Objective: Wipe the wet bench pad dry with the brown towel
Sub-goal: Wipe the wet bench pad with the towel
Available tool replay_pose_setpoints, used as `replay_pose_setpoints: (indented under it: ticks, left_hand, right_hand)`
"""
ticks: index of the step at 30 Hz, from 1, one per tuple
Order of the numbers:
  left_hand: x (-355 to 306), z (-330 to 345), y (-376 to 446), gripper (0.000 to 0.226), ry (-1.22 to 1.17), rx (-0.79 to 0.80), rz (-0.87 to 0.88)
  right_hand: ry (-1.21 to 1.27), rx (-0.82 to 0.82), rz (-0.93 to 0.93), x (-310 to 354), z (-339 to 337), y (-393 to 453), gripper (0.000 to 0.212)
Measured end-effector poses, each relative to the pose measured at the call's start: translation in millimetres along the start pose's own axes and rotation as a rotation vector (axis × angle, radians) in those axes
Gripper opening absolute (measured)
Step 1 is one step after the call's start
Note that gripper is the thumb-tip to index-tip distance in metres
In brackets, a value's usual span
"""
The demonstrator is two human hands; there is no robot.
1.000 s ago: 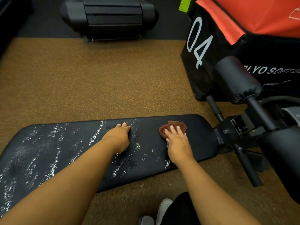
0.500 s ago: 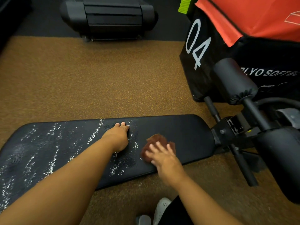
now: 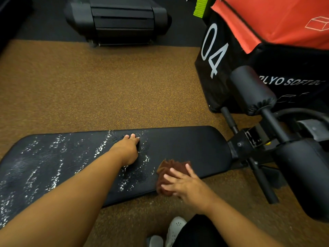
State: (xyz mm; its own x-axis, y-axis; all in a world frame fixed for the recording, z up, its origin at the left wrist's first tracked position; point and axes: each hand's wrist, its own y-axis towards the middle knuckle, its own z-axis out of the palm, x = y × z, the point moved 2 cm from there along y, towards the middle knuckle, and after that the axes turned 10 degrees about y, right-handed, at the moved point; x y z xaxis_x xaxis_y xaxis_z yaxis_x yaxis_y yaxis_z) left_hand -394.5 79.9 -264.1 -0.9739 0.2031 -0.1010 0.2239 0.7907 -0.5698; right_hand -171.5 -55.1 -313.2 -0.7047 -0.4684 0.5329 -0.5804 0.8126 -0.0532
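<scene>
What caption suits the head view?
Right hand presses brown towel on wet bench pad; left hand braces.

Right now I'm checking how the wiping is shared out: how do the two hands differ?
The right hand presses the brown towel near the pad's front edge with its fingers spread; the left hand holds no towel and rests on the bench pad. The right hand borders the pad's dry end; the left sits among the white droplets. Both touch the same pad, palms down.
</scene>
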Motion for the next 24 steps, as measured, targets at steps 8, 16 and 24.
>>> replay_pose_setpoints:
  ticks: [8,16,24]
  left_hand:
    - [-1.0,0.1,0.1,0.070,-0.008,0.001,-0.004]
    - [-6.9,-0.4,-2.2,0.066,0.008,-0.023,-0.012]
    - [-2.3,1.0,-2.0,0.069,-0.001,0.001,-0.003]
  right_hand:
    - [-0.277,0.083,0.013,-52.1,-45.7,-53.0,0.067]
    - [-0.024,0.004,-0.081,-3.7,1.4,-9.2,0.045]
    - [-0.176,0.056,-0.205,-26.3,-14.1,-23.2,0.056]
